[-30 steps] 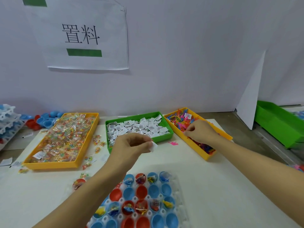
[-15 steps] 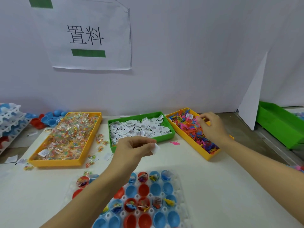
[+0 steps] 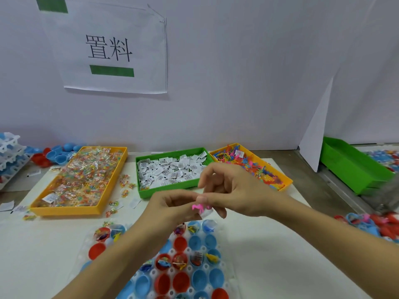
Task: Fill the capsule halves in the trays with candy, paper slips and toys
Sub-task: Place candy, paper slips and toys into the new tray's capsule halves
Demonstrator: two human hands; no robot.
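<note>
The right hand [image 3: 237, 190] has come back from the yellow toy tray [image 3: 287, 182] to meet the left hand [image 3: 172, 203] above the clear capsule tray's [image 3: 228, 275] far edge. It pinches a small pink plastic toy [image 3: 199, 207], long axis roughly level, left to right; the left hand grips a white paper slip [image 3: 206, 213]. Both seem ready to drop into a capsule half.

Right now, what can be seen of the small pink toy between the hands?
The pink toy is a tiny bright pink piece, plastic by its look, with thin leg-like prongs pointing down; its exact shape is blurred. It is held in the air between the left hand and the right hand, above the far edge of the capsule tray. A white paper slip sits right beneath it in the fingers.
</note>
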